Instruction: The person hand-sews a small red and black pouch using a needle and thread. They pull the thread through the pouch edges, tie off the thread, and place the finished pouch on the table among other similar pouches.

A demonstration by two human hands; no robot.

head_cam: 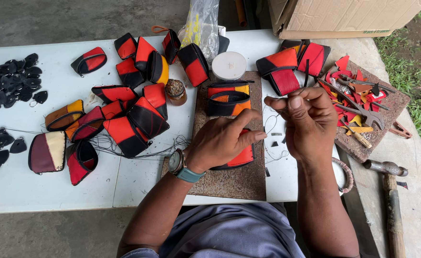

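My left hand (222, 141), with a watch on the wrist, rests on a small red and black leather pouch (243, 157) and holds it down on a brown cork board (236, 179). My right hand (306, 122) is raised just to its right, fingers pinched together on a thin dark thread (269, 125) that loops down toward the pouch. Whether a needle sits between the fingers I cannot tell. Two more pouches, orange and black (228, 99), lie on the board beyond my hands.
Many red, black and orange pouches (134, 114) cover the white table (24, 186). Black leather tags (10, 83) lie at far left. A white round lid (228, 65), a small jar (175, 91), leather scraps with tools (358, 102) and a hammer (389, 191) lie around.
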